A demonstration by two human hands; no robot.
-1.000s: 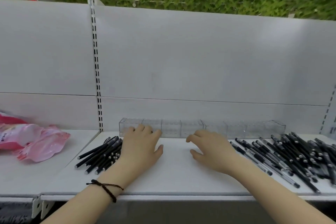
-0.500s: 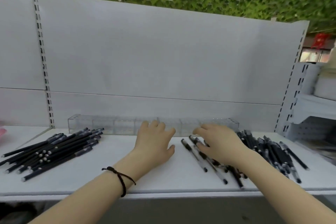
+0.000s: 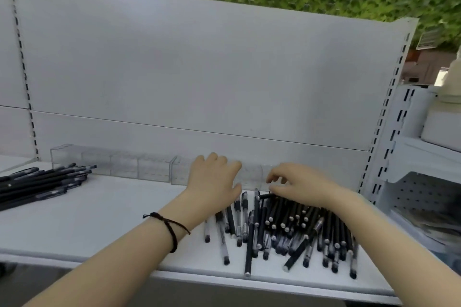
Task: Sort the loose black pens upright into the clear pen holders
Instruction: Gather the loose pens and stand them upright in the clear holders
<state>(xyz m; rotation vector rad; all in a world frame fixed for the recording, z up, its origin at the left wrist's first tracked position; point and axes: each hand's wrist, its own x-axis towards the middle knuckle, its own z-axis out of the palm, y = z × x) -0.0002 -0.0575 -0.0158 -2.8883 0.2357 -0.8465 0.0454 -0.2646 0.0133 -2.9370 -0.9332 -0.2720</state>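
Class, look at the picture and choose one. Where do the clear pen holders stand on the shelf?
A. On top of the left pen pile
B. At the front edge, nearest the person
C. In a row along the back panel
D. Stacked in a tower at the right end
C: the clear pen holders stand side by side in a row against the back panel, behind both pen piles.

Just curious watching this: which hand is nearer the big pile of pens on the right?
Right. The right hand rests on the far end of that pile, fingers touching pens. The left hand lies flat beside the pile's left edge.
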